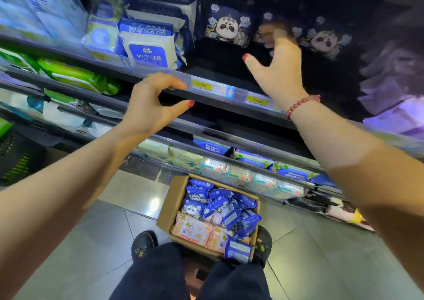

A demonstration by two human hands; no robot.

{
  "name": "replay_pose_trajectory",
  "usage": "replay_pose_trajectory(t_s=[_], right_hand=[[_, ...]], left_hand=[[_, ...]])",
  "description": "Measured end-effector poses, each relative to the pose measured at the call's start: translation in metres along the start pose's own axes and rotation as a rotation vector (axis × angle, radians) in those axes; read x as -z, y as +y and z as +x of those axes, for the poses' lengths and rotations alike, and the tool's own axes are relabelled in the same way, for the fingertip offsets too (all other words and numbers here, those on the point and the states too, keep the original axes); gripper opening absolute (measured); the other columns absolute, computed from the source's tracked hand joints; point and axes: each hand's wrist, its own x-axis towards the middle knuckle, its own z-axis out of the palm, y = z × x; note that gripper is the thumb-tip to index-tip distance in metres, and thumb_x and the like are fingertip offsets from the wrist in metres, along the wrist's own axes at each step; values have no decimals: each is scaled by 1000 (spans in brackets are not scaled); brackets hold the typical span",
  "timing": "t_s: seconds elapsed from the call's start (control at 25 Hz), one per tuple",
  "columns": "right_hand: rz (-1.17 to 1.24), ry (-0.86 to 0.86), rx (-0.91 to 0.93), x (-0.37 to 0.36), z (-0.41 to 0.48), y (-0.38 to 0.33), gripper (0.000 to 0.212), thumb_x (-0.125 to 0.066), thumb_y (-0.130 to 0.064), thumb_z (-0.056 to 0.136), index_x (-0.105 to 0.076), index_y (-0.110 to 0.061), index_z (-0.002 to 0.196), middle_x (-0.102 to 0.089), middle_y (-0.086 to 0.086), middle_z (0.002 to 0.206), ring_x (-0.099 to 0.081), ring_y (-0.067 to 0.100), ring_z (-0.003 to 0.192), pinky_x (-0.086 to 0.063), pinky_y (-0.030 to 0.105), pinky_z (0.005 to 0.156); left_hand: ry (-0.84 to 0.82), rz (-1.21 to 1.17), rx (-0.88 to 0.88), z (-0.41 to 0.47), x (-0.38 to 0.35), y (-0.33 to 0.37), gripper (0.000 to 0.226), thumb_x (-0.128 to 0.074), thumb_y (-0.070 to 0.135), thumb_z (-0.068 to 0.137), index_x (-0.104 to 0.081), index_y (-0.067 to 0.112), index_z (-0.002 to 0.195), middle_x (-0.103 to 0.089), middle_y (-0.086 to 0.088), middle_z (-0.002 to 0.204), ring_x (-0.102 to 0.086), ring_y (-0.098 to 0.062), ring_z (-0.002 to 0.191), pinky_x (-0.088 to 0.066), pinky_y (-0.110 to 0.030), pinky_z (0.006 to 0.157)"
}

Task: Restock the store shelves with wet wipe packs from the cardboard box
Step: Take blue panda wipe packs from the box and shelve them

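Note:
An open cardboard box [171, 204] stands on the floor between my feet, filled with several blue panda wet wipe packs [226, 205] and pink packs [191, 228]. On the upper shelf [220, 88] stand dark panda packs [226, 28]. My right hand [278, 70] reaches into that shelf, thumb spread wide, its blurred fingertips against a dark panda pack [266, 32] in the middle. My left hand [151, 102] hovers at the shelf's front rail, fingers and thumb loosely curved in a C, holding nothing.
White and blue 99.9% wipe packs [149, 45] fill the shelf left of the panda packs. Green packs [75, 75] lie one shelf down, and more blue and pink packs [252, 173] sit on the lower shelves. Purple packs [394, 75] are at the right. The floor is grey tile [91, 242].

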Motion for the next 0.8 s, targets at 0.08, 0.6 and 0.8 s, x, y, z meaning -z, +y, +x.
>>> replay_pose_trajectory(t_s=[0.08,0.6,0.8], right_hand=[[12,-9,90,6,-35,-2,48,-66,-30,82,-53,-11,123,-57,6,117,-53,22,108,-45,32,95],[12,-411,-506,-122,-297,150,54,-74,-21,77,-53,-16,127,-54,6,122,-47,25,118,-40,37,100],[12,-538,-730,-203,-341,226,60,-75,-15,77,-49,-11,131,-53,13,128,-43,28,124,-33,24,92]], left_hand=[[-88,73,8,-20,-7,-10,32,-77,31,75,-69,20,104,-62,11,100,-56,-9,100,-40,-16,89],[-568,169,262,-163,-146,-132,62,-78,30,72,-56,20,130,-56,-6,130,-46,-27,122,-36,-32,98],[-545,110,398,-220,-207,-199,60,-83,22,71,-60,14,125,-59,-9,124,-50,-24,118,-28,-11,89]])
